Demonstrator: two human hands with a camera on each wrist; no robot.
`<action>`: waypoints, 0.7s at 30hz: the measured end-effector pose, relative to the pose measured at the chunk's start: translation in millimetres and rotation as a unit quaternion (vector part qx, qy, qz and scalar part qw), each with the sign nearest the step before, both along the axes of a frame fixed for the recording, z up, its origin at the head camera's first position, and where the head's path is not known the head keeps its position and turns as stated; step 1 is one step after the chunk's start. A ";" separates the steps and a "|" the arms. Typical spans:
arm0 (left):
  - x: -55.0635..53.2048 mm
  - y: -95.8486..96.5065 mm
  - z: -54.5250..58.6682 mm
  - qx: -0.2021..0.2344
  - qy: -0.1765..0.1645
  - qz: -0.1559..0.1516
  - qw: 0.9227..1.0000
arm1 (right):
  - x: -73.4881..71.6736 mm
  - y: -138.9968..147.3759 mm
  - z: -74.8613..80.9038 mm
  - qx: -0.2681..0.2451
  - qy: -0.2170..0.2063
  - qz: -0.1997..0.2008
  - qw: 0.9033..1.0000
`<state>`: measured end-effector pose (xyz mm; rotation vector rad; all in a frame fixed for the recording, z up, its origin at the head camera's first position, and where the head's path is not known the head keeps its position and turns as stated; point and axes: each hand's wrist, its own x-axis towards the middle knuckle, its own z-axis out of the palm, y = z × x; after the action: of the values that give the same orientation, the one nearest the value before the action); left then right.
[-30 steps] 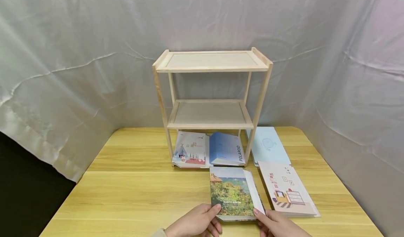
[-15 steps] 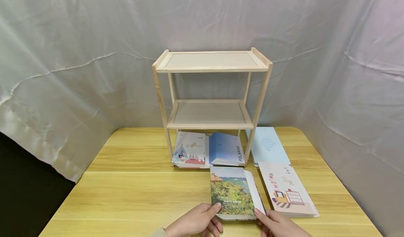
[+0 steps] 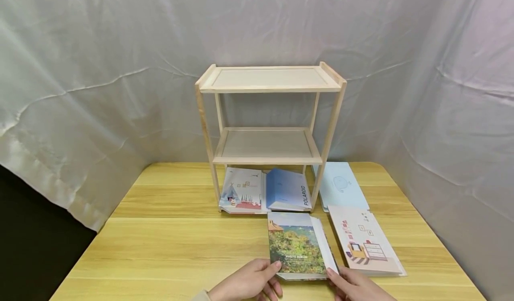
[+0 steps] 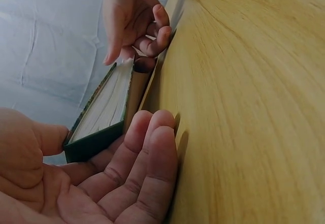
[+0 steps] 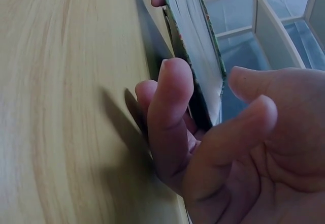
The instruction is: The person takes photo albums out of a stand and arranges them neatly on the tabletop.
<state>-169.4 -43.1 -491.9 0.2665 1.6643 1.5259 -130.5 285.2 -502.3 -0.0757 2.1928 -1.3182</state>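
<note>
A photo album with a painted garden cover lies in front of the shelf, its near edge toward me. My left hand pinches its near left corner, thumb on the cover and fingers underneath. At the near right corner, my right hand holds it, with the thumb on the white strip's edge. In the left wrist view, the album's page edges show between its dark green covers. The right wrist view shows the right thumb by the cover edge, with several fingers curled below.
A wooden shelf unit stands behind. On its bottom level lie a tent-picture album and a blue POLAROID album. To the right are a light blue album and a pink album on the wooden table.
My right thumb has slid slightly to the right along the album's near edge. The album and my left hand have shifted only a trace to the right.
</note>
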 end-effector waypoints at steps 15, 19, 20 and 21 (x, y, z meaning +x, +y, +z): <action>-1.6 1.9 6.4 -0.013 0.004 0.013 1.000 | 3.6 9.4 4.6 -0.059 -0.039 -0.018 0.997; -3.2 -0.3 7.9 -0.013 0.000 0.007 1.000 | -0.1 22.9 -17.2 -0.040 -0.042 -0.040 0.998; -4.6 -1.0 8.2 -0.017 -0.005 0.001 1.000 | -2.3 27.9 -26.8 -0.035 -0.041 -0.042 0.998; -4.7 -2.0 8.0 -0.015 -0.009 -0.001 1.000 | -4.5 32.6 -36.2 -0.028 -0.040 -0.042 0.998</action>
<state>-174.1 -45.2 -483.9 0.2384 1.6722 1.4956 -135.0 317.8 -538.5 0.0476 2.1129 -1.4057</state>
